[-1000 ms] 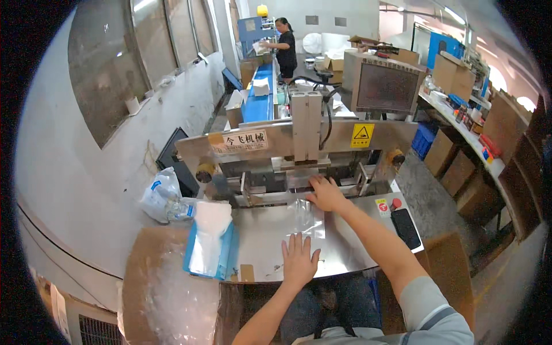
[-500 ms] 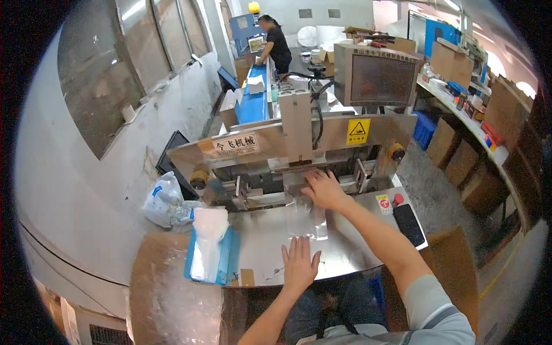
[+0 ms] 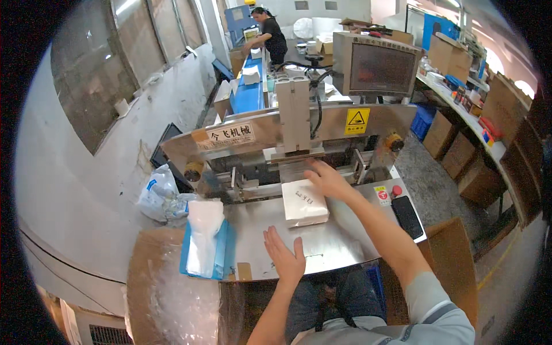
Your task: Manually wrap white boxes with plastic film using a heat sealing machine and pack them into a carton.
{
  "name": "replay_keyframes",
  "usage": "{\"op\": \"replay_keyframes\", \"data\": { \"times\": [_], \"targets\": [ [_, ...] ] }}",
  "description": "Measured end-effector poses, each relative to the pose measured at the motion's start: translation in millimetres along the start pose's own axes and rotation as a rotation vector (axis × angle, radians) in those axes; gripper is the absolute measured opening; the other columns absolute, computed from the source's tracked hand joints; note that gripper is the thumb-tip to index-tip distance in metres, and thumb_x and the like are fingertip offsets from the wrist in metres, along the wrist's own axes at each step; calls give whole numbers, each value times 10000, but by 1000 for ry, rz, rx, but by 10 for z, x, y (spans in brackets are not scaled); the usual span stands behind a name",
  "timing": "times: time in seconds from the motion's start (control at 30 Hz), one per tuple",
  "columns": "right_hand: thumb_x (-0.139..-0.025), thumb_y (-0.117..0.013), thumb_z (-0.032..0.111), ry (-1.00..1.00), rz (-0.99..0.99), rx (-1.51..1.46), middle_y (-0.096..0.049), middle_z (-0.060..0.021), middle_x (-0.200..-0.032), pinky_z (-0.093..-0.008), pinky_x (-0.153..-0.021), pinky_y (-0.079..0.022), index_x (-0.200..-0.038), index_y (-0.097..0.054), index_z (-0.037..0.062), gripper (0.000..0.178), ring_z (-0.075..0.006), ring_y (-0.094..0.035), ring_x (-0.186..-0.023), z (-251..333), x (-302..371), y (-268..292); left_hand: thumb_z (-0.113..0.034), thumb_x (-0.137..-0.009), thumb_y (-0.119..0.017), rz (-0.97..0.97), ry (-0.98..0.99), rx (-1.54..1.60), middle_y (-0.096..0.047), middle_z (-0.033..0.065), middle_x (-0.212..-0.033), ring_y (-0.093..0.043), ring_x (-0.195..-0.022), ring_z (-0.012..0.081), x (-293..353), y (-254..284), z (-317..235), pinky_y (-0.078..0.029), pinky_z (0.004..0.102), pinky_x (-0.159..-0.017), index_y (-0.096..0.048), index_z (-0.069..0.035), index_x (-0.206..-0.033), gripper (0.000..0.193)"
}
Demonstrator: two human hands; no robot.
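Observation:
A square white bundle (image 3: pixel 305 207) with handwriting on top lies on the metal worktop (image 3: pixel 345 238), in front of the machine opening. It looks like a stack of paper or thin sheets; I cannot tell which. My right hand (image 3: pixel 330 183) reaches to the bundle's far right corner, fingers stretched to the left by the opening. It is open, and its fingertips partly overlap the bundle's edge. Nearer to me, my left hand (image 3: pixel 286 257) hovers open, fingers together and thumb apart, short of the bundle's near edge. It holds nothing.
Clear plastic bags (image 3: pixel 204 233) lie in a blue holder (image 3: pixel 227 247) at the left. A black phone (image 3: pixel 407 217) and a red button (image 3: pixel 397 190) are at the right. Behind the machine (image 3: pixel 294 118) a person (image 3: pixel 276 40) stands by a blue conveyor (image 3: pixel 249 95). A cardboard box (image 3: pixel 144 282) stands front left.
The white bundle now lies where clear film was on the worktop. My left hand has turned and moved slightly left; the right hand has shifted slightly right. The distant person's arm reaches further left.

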State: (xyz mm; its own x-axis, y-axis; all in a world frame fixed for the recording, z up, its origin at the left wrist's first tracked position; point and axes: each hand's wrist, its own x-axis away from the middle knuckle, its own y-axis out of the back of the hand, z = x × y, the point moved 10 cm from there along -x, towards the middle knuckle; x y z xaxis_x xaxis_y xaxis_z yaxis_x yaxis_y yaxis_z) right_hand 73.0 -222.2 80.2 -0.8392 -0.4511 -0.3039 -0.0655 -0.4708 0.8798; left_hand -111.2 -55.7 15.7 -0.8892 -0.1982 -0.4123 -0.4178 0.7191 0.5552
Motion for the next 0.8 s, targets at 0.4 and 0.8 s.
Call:
{"op": "replay_keyframes", "data": {
  "times": [0.4, 0.8],
  "targets": [
    [-1019, -528, 337, -508, -77, -862, -666, -147, -1198, -333, -939, -485, -1349, -538, -28, 492, -210, -620, -1095, -260, 1576, -322, -285, -941, -615, 8, -51, -8, -347, 342, -1471, -261, -1414, 507, 17, -16, -8, -224, 546, -1161, -319, 123, -1435, 706],
    [-996, -552, 391, -540, -224, -924, -679, -124, -1164, -311, -860, -500, -1343, -545, -35, 550, -189, -639, -1000, -278, 1434, -411, -312, -990, -563, 45, 119, 288, -365, 326, -1479, -335, -1403, 441, -445, -204, 86, -257, 464, -1166, -337, 121, -1426, 654]
  ]
}}
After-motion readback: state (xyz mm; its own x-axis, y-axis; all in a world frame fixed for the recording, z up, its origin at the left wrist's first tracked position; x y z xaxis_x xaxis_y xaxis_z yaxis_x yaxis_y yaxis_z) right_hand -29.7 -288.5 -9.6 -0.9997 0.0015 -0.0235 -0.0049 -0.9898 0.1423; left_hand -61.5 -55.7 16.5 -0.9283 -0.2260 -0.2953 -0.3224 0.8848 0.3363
